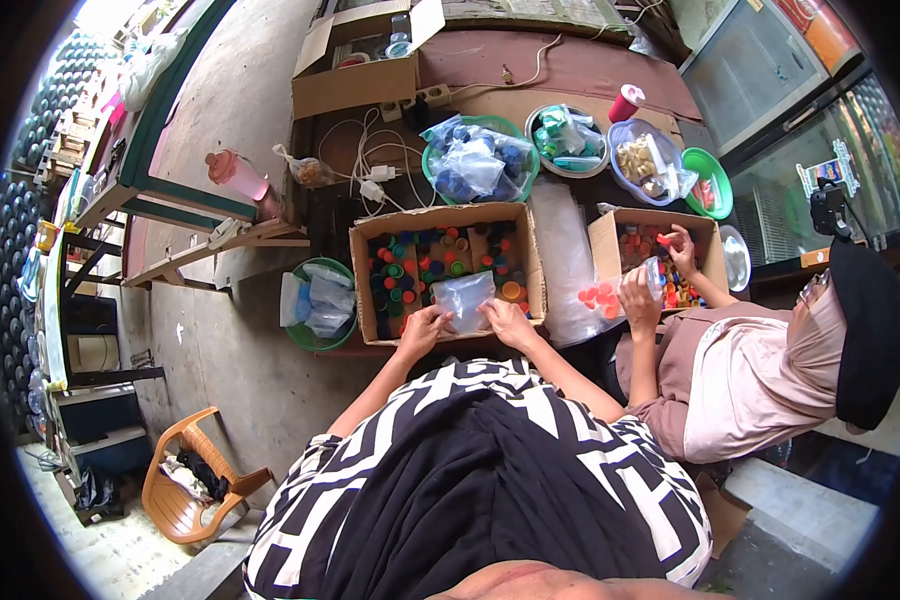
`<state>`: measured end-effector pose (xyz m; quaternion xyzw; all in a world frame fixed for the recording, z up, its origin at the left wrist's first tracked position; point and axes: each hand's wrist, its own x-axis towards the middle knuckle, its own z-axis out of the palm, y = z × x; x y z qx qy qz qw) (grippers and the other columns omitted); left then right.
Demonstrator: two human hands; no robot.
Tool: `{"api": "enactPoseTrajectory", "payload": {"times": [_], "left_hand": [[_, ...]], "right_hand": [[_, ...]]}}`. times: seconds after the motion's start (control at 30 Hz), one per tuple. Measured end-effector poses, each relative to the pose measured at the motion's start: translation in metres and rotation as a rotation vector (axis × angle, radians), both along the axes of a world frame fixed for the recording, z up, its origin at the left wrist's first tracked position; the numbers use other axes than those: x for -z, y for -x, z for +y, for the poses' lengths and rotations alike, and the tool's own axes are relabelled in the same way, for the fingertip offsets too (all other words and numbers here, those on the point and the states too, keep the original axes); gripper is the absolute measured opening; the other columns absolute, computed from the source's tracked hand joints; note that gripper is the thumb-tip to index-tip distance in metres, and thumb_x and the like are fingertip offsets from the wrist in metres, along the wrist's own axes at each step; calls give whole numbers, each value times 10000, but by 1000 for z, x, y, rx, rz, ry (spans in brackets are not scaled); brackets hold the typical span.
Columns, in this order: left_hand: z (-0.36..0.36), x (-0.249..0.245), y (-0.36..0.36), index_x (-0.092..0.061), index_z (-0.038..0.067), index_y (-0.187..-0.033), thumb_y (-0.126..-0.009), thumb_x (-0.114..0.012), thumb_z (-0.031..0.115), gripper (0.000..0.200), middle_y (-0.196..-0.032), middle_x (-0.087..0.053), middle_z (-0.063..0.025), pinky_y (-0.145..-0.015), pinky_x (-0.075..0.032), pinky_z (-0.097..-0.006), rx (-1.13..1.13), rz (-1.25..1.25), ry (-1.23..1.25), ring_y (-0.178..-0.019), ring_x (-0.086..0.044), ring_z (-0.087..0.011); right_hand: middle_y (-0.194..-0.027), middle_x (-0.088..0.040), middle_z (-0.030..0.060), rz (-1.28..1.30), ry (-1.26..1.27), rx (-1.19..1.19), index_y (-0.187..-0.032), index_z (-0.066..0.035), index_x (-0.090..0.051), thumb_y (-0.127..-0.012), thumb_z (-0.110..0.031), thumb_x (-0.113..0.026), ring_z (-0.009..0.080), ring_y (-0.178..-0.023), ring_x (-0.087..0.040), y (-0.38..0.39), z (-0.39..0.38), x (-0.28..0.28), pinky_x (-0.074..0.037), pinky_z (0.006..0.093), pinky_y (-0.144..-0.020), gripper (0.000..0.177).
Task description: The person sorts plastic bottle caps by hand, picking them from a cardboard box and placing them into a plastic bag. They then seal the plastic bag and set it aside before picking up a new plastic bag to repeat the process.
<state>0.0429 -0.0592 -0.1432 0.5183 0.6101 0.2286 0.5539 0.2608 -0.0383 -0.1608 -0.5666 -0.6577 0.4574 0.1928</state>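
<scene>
A clear plastic bag (463, 301) is stretched between my two hands, above the near side of a cardboard box (362, 318). My left hand (425, 330) pinches the bag's left edge, and my right hand (508, 322) grips its right edge. The bag looks flat, with nothing visible inside. Below it, the box holds many loose plastic bottle caps (394, 270) in red, orange, green and blue. Part of the caps is hidden behind the bag and my hands.
On my right a co-worker (740, 370) handles red caps over a second box (604, 245). Clear plastic sheeting (562, 260) lies between the boxes. A green basin (315, 335) stands left, and a basin of bagged blue caps (480, 160) behind. Cables (370, 165) run nearby.
</scene>
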Motion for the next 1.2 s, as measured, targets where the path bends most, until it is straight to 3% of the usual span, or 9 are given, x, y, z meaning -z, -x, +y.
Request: {"api": "enactPoseTrajectory", "payload": {"times": [0.1,0.23,0.33,0.43,0.6,0.7,0.8,0.97,1.2], "left_hand": [[2,24,0,-632,-44,-888,-907,-627,212,256,-789,-695,-107,-634,-499,-287,-129,-117,-83,-701,-654,-126],[4,14,0,-487,-32,-1131,-862,-676,147,374,-766,-669,-107,-623,-495,-268,-183,-19,-44,-695,-637,-127],[5,9,0,-389,-10,-1232,-856,-679,135,496,-745,-657,-91,-620,-500,-274,-210,11,-76,-682,-632,-133],[12,9,-2,-352,-9,-1261,-857,-673,115,531,-732,-648,-87,-619,-507,-281,-276,-79,-116,-678,-635,-133],[34,-26,-4,-344,15,-1284,-850,-682,101,557,-724,-634,-86,-623,-508,-279,-274,-138,-91,-673,-625,-125],[40,-34,-5,-388,45,-1289,-810,-733,122,595,-751,-631,-72,-629,-510,-280,-254,-171,-107,-682,-626,-128],[39,-47,-7,-539,39,-1218,-680,-835,207,637,-1034,-566,-126,-704,-494,-333,24,195,-524,-865,-594,-200],[42,-36,-10,-685,33,-980,-702,-809,180,339,-970,-507,-117,-755,-486,-362,4,223,-423,-882,-554,-256],[44,-23,-5,-701,3,-839,-740,-770,169,205,-1135,-533,-125,-849,-459,-380,46,364,-694,-1025,-506,-294]], "right_hand": [[-779,-657,199,-90,33,15,-1073,-1,-575,-856,-274,-625,370,-805,-645,0,7,7,-492,416,-739,352],[-812,-637,162,9,211,82,-1305,-39,-467,-802,-282,-712,279,-800,-643,-1,10,0,-494,363,-764,610],[-1050,-514,158,13,5,67,-1451,-105,-320,-708,-337,-802,297,-977,-551,4,11,-28,-465,385,-866,915],[-1098,-459,162,-95,-106,-160,-1432,-121,-361,-668,-360,-829,299,-1046,-508,2,15,-34,-448,387,-899,927],[-1016,-495,150,-50,-228,-160,-1031,-34,-676,-677,-249,-795,321,-973,-529,1,25,-24,-459,396,-843,431],[-954,-529,137,-75,-162,-133,-927,-19,-697,-738,-214,-740,330,-963,-532,2,36,-30,-461,413,-821,275],[-969,-550,137,-128,-343,-169,-886,-19,-700,-751,-208,-718,303,-956,-551,2,44,-34,-460,403,-824,232],[-1034,-588,129,-89,-435,-189,-859,-34,-702,-773,-227,-686,273,-1002,-538,0,54,-30,-442,387,-872,211],[-812,-686,84,86,65,-67,-924,-21,-654,-889,-266,-614,166,-751,-630,-2,58,-25,-480,313,-689,251]]}}
